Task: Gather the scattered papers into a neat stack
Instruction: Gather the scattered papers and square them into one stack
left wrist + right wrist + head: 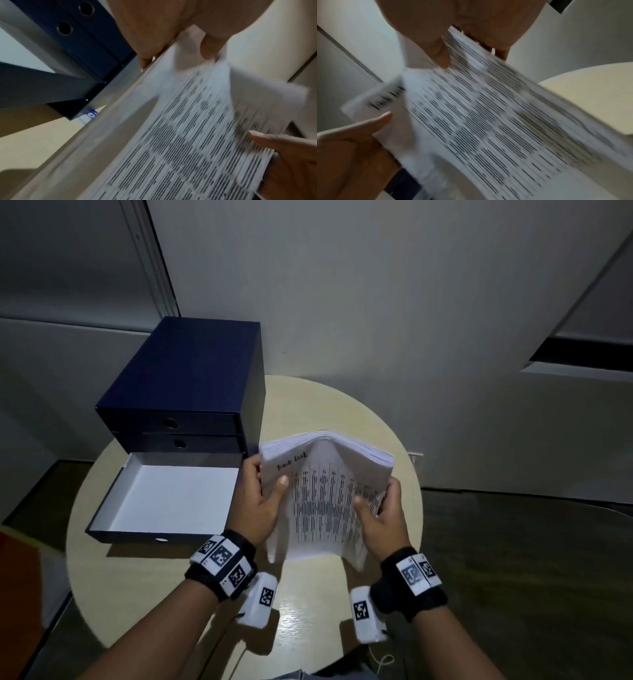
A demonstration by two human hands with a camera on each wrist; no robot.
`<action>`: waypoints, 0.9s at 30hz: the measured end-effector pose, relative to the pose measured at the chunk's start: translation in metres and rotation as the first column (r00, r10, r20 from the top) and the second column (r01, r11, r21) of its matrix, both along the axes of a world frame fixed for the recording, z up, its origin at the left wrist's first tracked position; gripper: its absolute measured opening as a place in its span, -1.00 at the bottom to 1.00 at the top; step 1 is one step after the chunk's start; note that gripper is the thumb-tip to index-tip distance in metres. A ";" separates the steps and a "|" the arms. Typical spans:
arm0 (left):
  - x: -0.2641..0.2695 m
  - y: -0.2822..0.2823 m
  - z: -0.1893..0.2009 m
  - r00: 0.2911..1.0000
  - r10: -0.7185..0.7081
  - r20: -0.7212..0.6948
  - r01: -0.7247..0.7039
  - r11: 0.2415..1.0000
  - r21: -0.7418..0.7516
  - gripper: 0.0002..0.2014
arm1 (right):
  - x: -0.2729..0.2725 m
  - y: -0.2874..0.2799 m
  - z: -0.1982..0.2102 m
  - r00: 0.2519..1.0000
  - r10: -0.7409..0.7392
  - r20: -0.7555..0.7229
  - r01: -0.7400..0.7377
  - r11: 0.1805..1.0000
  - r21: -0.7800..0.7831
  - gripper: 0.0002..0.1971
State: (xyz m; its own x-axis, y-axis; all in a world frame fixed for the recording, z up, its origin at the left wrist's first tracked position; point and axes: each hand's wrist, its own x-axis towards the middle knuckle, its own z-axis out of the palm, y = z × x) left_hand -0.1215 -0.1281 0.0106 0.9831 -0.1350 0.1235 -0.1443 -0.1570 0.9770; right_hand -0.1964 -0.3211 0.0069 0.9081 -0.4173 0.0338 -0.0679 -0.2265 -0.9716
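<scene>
A thick stack of printed papers [325, 501] stands on edge above the round cream table [171, 583], bowed outward at the top. My left hand [260, 494] grips its left edge, thumb on the printed front sheet. My right hand [380, 508] grips its right edge, thumb also on the front. In the left wrist view the papers [180, 142] run diagonally with my left hand [171, 44] pinching them at the top. The right wrist view shows the blurred sheets [488, 121] held between thumb and fingers of my right hand [458, 44].
A dark blue drawer box [185, 381] stands at the table's back left. Its bottom drawer [171, 505] is pulled out, showing a white inside, just left of my left hand. A grey wall rises behind the table.
</scene>
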 end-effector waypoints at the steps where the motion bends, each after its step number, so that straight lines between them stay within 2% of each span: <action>1: 0.001 0.000 -0.002 1.000 0.013 0.003 -0.013 1.000 -0.001 -0.63 | 0.000 0.000 -0.001 1.000 -0.019 0.009 0.019 1.000 0.003 -0.49; 3: 0.006 -0.002 0.001 0.999 0.020 0.027 -0.020 1.000 -0.001 -0.67 | 0.004 -0.003 0.002 0.998 -0.060 0.029 0.059 0.998 0.021 -0.50; 5: 0.011 -0.006 0.005 0.999 0.023 0.045 -0.024 1.000 0.006 -0.77 | 0.010 -0.005 0.006 0.996 -0.082 0.036 0.082 0.997 0.011 -0.58; 9: 0.019 -0.012 0.008 0.996 0.063 0.062 -0.068 0.995 0.068 -0.78 | 0.014 -0.004 0.016 0.995 -0.093 0.040 0.094 0.996 -0.012 -0.61; 11: 0.018 -0.016 0.018 0.990 0.077 0.121 -0.081 0.996 0.028 -0.84 | 0.015 -0.006 0.025 0.989 -0.106 0.101 0.109 0.994 -0.019 -0.62; 14: 0.015 -0.017 0.024 0.981 0.100 0.166 -0.094 0.994 -0.046 -0.82 | 0.016 -0.007 0.032 0.981 -0.104 0.166 0.110 0.994 -0.028 -0.63; 18: 0.017 -0.008 -0.001 0.993 0.065 0.103 -0.074 0.993 0.090 -0.75 | 0.014 -0.003 0.015 0.995 -0.089 0.045 0.091 0.995 -0.034 -0.63; 20: 0.016 -0.007 -0.005 0.996 0.048 0.072 -0.056 0.993 0.109 -0.73 | 0.012 -0.003 0.009 0.994 -0.104 0.016 0.104 0.995 0.002 -0.59; 23: 0.017 -0.013 0.014 0.993 0.036 0.113 -0.035 0.999 -0.015 -0.73 | 0.017 -0.005 0.019 0.977 -0.183 0.112 0.177 0.982 0.064 -0.56; 25: 0.024 -0.018 0.025 0.987 0.073 0.144 -0.057 0.992 -0.109 -0.78 | 0.026 -0.006 0.032 0.953 -0.252 0.170 0.243 0.967 0.071 -0.62; 27: 0.035 -0.025 0.030 0.986 0.126 0.109 -0.107 0.980 -0.171 -0.90 | 0.036 -0.006 0.042 0.932 -0.315 0.179 0.305 0.949 0.081 -0.75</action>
